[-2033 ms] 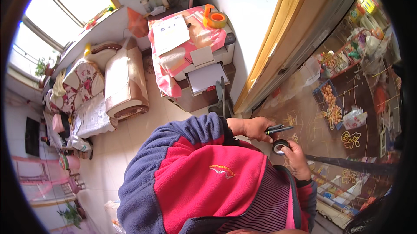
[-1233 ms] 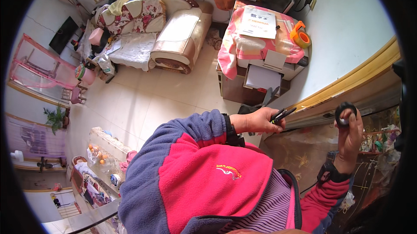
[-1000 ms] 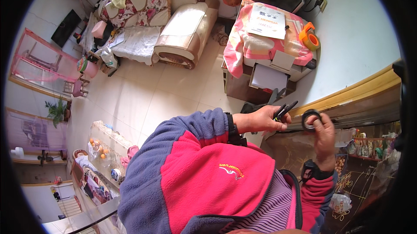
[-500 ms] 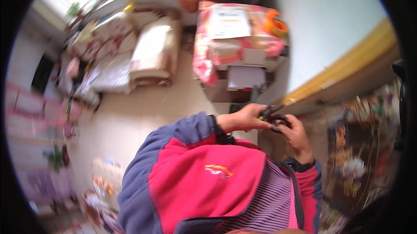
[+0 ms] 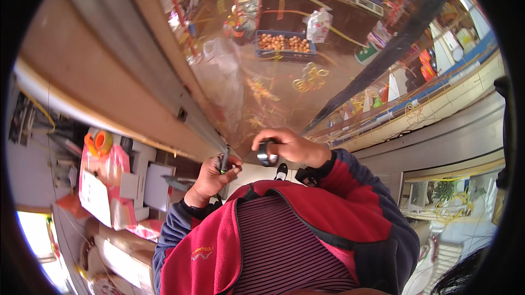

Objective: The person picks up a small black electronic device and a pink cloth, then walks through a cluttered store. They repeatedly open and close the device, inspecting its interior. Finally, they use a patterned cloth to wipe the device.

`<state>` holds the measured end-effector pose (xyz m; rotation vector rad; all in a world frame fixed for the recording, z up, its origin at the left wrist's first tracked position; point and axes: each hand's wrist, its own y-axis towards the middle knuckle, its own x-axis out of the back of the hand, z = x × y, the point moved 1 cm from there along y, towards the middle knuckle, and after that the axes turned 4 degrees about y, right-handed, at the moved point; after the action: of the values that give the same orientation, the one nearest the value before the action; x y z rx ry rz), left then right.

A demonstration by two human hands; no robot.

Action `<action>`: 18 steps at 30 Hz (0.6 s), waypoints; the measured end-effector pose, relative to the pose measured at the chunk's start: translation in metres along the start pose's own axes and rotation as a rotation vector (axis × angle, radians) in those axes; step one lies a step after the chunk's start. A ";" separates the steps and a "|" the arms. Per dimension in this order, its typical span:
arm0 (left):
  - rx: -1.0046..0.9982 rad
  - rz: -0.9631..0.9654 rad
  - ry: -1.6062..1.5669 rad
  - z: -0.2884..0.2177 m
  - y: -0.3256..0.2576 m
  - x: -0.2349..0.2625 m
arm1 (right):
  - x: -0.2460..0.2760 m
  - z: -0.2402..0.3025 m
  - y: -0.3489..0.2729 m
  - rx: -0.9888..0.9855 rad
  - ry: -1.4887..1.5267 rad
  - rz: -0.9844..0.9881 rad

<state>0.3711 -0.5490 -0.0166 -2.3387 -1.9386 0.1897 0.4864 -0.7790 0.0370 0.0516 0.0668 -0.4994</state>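
My right hand [image 5: 295,148] pinches a roll of black tape [image 5: 267,152] by its ring, which is tilted so its hole shows. To its left, my left hand [image 5: 214,175] is closed on a slim black tool with a green accent [image 5: 225,161]. Its upper end points away from me, near the foot of the door frame; its exact kind is too small to make out. The two hands are apart, in front of my chest.
A wooden door frame [image 5: 128,70] rises at left. Beyond hangs a clear plastic curtain [image 5: 219,76]. Behind it stand a blue crate of round brownish things [image 5: 260,53] and a white bag [image 5: 319,25]. At lower left is a pink-covered table [image 5: 123,213] with orange tape rolls [image 5: 98,142].
My view has swung right, from the room with the sofa to the doorway. My hands have moved apart; the tape roll stays in the right and the tool in the left.
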 end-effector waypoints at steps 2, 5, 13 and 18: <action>-0.110 0.123 0.171 -0.007 0.041 -0.017 | 0.034 0.009 -0.032 0.000 0.029 -0.083; -0.056 0.304 0.137 -0.018 0.107 -0.053 | 0.086 0.022 -0.066 0.221 -0.104 -0.131; -0.216 0.648 0.348 -0.049 0.241 -0.136 | 0.195 0.031 -0.095 0.265 -0.115 -0.221; -0.232 0.702 0.367 -0.053 0.300 -0.155 | 0.252 0.038 -0.077 0.287 -0.277 -0.230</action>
<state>0.6420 -0.7567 -0.0057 -2.8521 -0.9716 -0.4106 0.6724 -0.9693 0.0534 0.2567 -0.2733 -0.7389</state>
